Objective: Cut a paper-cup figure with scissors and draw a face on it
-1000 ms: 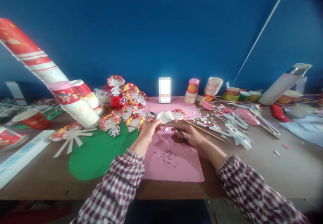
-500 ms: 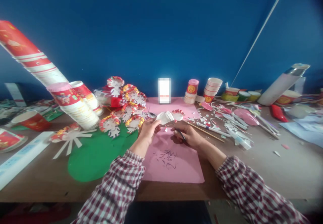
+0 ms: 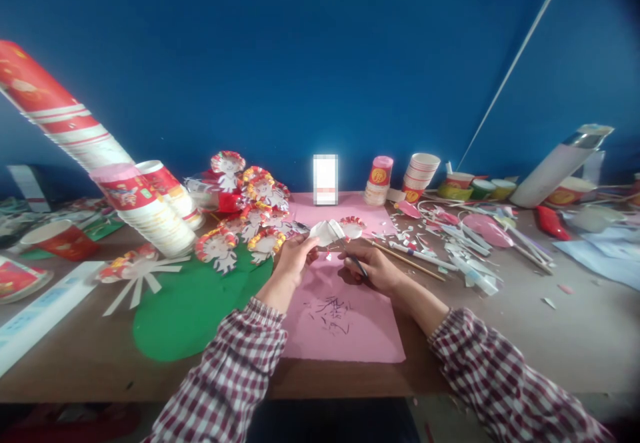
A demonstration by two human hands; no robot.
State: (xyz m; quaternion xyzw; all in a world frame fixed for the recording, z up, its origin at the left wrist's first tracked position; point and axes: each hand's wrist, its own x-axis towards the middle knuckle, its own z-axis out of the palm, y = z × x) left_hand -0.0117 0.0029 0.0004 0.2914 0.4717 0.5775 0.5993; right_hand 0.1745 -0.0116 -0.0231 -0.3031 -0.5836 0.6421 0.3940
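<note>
Over the upper part of a pink sheet, my left hand pinches a small white paper piece by its left side. A slim dark pen is gripped in my right hand, its upper end pointing at the paper's right edge. Whether its tip touches the paper I cannot tell. Just behind the white piece lies a cutout with a red fringe. Dark ink strokes cover part of the pink sheet below my hands.
Paper figures with red and yellow curls crowd a green sheet on the left. Tall stacked paper cups lean beside them. Right of my hands lie a wooden stick, paper scraps and a white bottle; more cups stand behind.
</note>
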